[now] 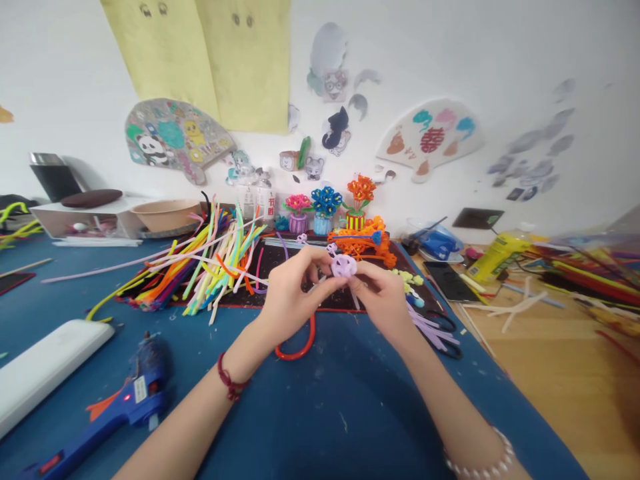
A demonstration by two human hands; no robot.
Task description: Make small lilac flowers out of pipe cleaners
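Between my two hands is a small lavender pipe-cleaner flower [344,265] made of round loops. My left hand [303,280] pinches its left side with thumb and fingers. On the other side, my right hand [381,293] grips its right edge with the fingertips. Lavender pipe cleaners [434,329] lie on the mat beside my right wrist, next to black-handled scissors [453,350]. A red curved handle [297,355] shows under my left hand; the rest of it is hidden.
A heap of colourful pipe cleaners [220,260] spreads at the left. A blue glue gun [143,390] and a white box-like device [53,367] lie nearer. Behind stand small potted pipe-cleaner flowers [327,208] and an orange pile [367,243]. A phone [450,281] and yellow bottle [497,257] are right.
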